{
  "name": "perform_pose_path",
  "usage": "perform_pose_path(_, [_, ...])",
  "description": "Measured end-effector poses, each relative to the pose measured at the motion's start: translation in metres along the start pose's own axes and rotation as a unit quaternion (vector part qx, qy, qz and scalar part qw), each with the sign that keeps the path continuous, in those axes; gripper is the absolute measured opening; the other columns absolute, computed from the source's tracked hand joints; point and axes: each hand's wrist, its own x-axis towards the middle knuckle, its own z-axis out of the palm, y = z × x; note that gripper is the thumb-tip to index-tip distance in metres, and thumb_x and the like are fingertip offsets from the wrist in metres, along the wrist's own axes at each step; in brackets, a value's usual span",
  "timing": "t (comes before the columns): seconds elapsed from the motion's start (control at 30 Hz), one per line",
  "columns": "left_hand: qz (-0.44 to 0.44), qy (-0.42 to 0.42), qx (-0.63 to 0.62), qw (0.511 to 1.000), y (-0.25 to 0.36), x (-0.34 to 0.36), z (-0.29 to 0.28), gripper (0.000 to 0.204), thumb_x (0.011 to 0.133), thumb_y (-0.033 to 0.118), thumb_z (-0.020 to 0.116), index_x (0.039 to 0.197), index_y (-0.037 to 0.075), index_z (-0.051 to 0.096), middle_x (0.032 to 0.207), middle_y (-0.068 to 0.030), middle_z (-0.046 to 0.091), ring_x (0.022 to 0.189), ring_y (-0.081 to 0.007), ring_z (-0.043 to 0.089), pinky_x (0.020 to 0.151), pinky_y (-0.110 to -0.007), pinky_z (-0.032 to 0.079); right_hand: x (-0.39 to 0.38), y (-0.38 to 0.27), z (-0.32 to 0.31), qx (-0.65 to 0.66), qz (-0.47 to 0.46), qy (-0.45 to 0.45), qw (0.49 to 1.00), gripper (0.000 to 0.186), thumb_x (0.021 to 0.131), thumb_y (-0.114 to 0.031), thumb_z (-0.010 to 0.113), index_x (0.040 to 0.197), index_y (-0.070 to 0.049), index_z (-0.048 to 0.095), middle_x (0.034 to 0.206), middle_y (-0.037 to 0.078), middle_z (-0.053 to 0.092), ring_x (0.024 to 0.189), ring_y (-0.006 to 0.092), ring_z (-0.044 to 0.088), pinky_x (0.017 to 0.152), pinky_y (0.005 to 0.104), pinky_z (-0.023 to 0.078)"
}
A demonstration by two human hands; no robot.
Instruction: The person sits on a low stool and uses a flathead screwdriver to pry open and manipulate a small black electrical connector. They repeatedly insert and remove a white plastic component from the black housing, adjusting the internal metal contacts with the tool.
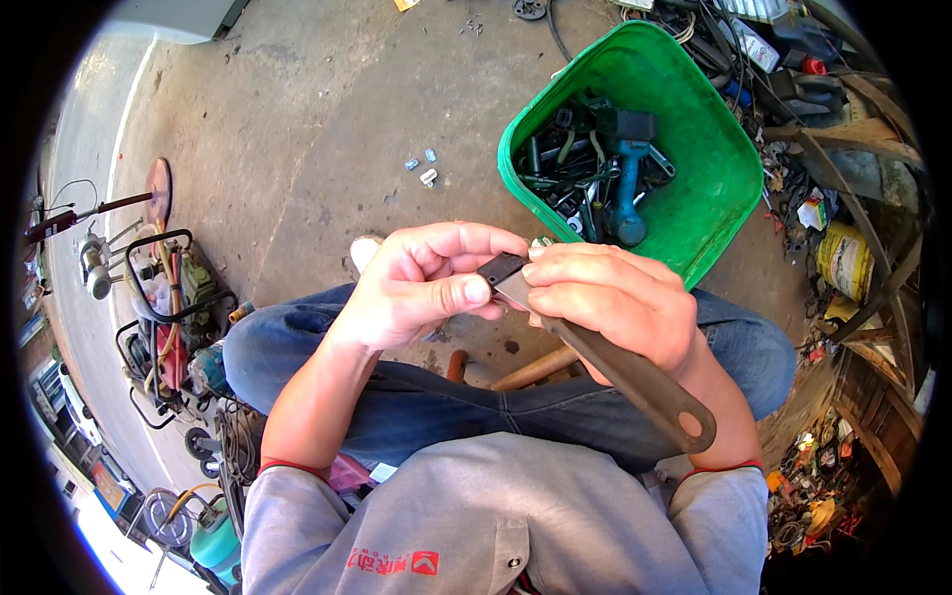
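Note:
My left hand (412, 283) pinches a small black rectangular block (501, 268) between thumb and fingers, just above my lap. In my right hand (620, 297) is a flat knife-like tool (635, 375) with a long brown handle that ends in a round hole. Its handle runs back under my right palm toward my body. The tool's pale flat blade meets the block at its right side; my right fingers lie over the blade and hide part of the contact. Both hands are close together, fingertips nearly touching.
Just beyond my right hand stands a green bin (709, 149) with a teal cordless power tool (629, 188) and assorted hand tools. Small metal pieces (428, 178) lie on the concrete floor. Left is a black-framed machine (164, 307); right, scrap and a yellow bucket (845, 258).

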Motion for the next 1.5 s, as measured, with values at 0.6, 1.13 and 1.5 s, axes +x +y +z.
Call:
perform_pose_path(0.6, [-0.038, 0.002, 0.03, 0.999, 0.006, -0.001, 0.004, 0.047, 0.084, 0.004, 0.066, 0.123, -0.013, 0.046, 0.106, -0.0204, 0.063, 0.088, -0.0195, 0.067, 0.077, -0.026, 0.057, 0.001, 0.002, 0.001, -0.048, -0.064, -0.002, 0.997, 0.023, 0.067, -0.007, 0.063, 0.087, 0.004, 0.062, 0.089, 0.015, 0.062, 0.076, 0.0282, 0.064, 0.061, 0.0339, 0.054])
perform_pose_path(1.13, [-0.034, 0.017, -0.016, 0.999, 0.001, -0.001, 0.011, 0.045, 0.085, 0.004, 0.064, 0.123, -0.013, 0.045, 0.104, -0.0201, 0.064, 0.088, -0.0217, 0.068, 0.078, -0.028, 0.058, -0.003, -0.003, 0.01, -0.084, -0.063, 0.051, 0.993, 0.024, 0.065, -0.006, 0.064, 0.086, 0.005, 0.062, 0.082, 0.013, 0.06, 0.069, 0.0259, 0.062, 0.053, 0.0317, 0.051])
perform_pose_path(1.5, [-0.057, 0.021, 0.008, 0.998, 0.002, 0.0, 0.009, 0.045, 0.085, 0.003, 0.065, 0.122, -0.013, 0.046, 0.106, -0.0206, 0.063, 0.089, -0.021, 0.067, 0.077, -0.027, 0.058, -0.002, -0.002, 0.004, -0.048, -0.049, 0.014, 0.998, 0.025, 0.063, -0.008, 0.063, 0.085, 0.004, 0.062, 0.079, 0.012, 0.059, 0.066, 0.0253, 0.06, 0.053, 0.0316, 0.05])
